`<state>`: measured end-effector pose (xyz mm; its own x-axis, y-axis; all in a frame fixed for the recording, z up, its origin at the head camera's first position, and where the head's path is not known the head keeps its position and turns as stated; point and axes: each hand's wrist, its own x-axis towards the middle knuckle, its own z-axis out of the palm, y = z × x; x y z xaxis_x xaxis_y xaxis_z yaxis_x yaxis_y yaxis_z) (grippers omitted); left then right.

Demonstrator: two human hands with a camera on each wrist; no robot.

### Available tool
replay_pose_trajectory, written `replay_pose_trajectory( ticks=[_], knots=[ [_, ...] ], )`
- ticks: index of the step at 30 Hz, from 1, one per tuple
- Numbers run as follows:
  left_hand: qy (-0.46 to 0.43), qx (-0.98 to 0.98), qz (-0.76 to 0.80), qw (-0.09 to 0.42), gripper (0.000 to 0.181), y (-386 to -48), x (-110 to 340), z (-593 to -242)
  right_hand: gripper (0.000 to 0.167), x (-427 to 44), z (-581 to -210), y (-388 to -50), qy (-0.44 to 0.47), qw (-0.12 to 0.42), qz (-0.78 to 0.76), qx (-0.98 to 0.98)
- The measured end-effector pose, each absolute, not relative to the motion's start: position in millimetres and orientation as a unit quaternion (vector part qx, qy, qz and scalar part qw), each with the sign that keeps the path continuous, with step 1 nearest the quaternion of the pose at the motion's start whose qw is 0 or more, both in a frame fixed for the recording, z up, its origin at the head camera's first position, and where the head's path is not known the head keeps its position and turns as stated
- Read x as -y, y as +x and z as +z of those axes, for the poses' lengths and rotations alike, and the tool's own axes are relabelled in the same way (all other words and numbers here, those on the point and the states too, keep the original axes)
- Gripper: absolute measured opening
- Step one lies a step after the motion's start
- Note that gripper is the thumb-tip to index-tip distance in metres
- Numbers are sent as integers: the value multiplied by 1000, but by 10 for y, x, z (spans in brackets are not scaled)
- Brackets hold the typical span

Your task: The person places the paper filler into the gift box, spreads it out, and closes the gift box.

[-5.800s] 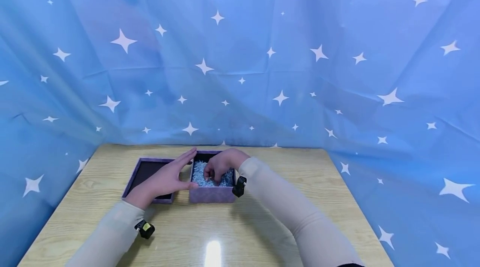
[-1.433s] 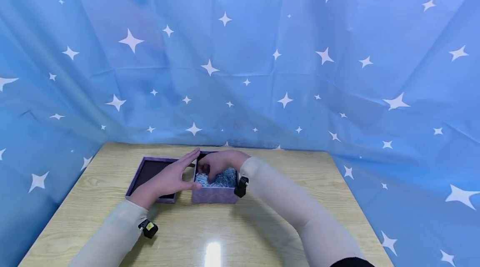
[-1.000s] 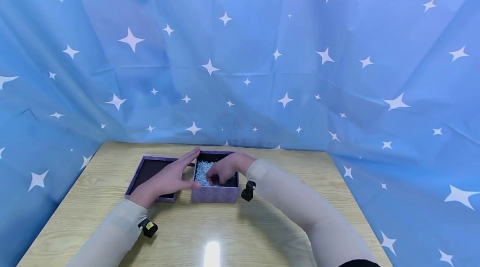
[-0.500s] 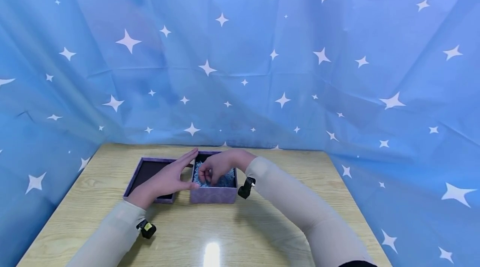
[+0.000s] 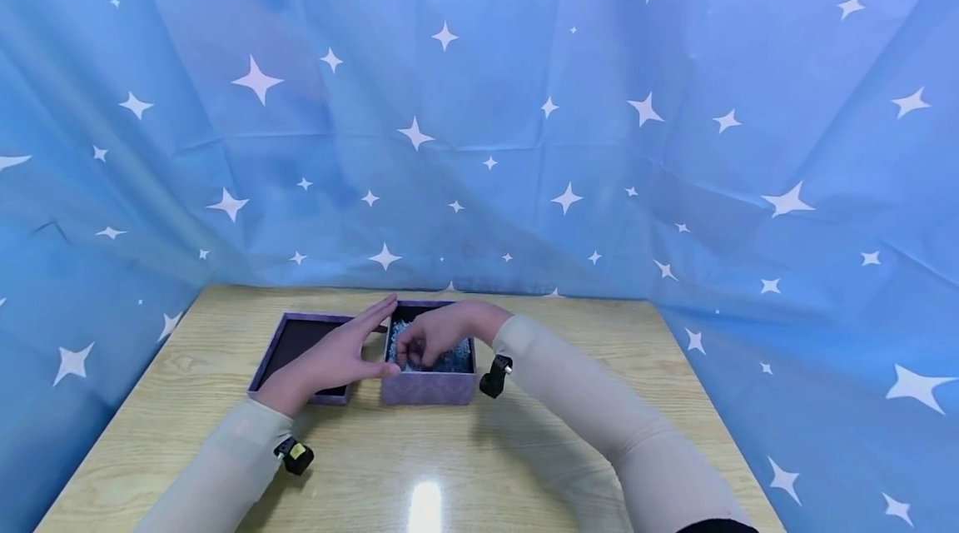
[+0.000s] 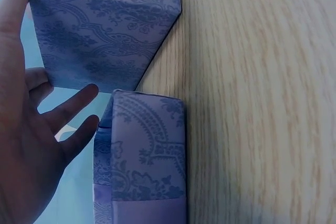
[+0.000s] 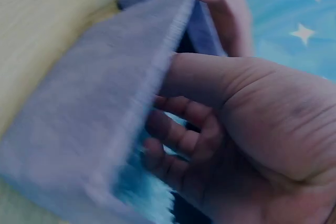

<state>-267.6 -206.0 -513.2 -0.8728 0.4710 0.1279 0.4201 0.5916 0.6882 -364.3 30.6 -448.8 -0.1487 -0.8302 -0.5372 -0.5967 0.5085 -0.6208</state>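
Note:
A purple patterned box with a dark inside stands at the back of the table, holding light-blue shredded paper. My left hand spans the box's left end, thumb at its near corner and index finger at its far corner. The other left fingers spread free in the left wrist view. Inside the box is my right hand, reaching over from the right with bent fingers among the shreds. Its thumb tip is hidden by the box wall, so whether it pinches any shreds cannot be told. The lid lies inside up, left of the box.
The wooden table bears the box and lid close together. A blue star-patterned cloth hangs right behind the table and along both sides. The left forearm passes just in front of the lid's near edge.
My right hand has shifted about inside the box, from the middle to the left back, then right, then left again, stirring the shreds. My left hand has stayed at the box's left end.

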Motion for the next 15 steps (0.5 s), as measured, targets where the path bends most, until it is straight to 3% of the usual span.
replay_pose_trajectory(
  ticks=[6,15],
  knots=[
    [248,-891,378,35,111,-2675,2045,-5121,31,-409,-4389,-3688,-433,496,-97,-746],
    [250,-895,369,28,111,-2676,2046,-5138,34,-290,-4544,-3653,-472,465,13,-749]
  ],
)
